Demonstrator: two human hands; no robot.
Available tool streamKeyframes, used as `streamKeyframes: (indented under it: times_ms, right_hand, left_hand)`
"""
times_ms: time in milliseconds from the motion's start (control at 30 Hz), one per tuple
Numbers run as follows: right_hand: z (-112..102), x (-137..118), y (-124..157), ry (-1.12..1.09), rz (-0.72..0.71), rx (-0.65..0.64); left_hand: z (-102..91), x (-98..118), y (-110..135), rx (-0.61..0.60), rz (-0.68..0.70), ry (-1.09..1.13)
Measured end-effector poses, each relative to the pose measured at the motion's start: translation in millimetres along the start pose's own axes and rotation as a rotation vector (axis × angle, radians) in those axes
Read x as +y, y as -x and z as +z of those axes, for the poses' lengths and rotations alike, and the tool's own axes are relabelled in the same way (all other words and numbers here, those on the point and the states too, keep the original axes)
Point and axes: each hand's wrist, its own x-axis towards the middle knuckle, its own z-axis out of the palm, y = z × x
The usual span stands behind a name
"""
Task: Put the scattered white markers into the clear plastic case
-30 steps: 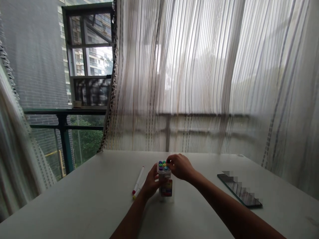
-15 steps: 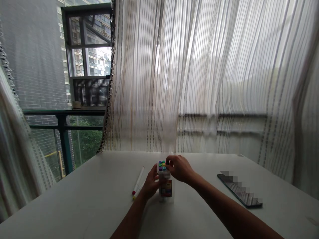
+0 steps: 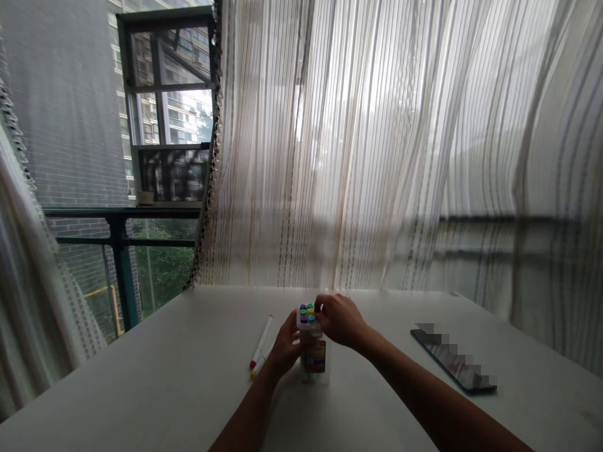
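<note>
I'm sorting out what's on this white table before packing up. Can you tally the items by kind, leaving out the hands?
Clear marker pack with coloured caps: 1
Loose white markers: 2
Smartphone: 1
Total: 4

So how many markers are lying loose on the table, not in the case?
2. A white marker with a red tip lies left of the left hand, which holds the marker case; a yellow-tipped marker lies just below, partly hidden by that hand.
</note>
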Motion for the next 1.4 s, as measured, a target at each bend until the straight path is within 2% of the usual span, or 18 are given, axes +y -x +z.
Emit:
streamKeyframes:
  times_ms: [333, 1400]
  right_hand:
    - [5.2, 1.4, -1.7, 0.033, 0.015, -0.011]
    - [3.5, -0.9, -8.3, 0.071, 0.066, -0.046]
  left_hand:
    - [0.4, -0.1, 0.0, -0.005, -0.003, 0.006]
    - [0.9, 0.6, 1.6, -0.025, 0.016, 0.006]
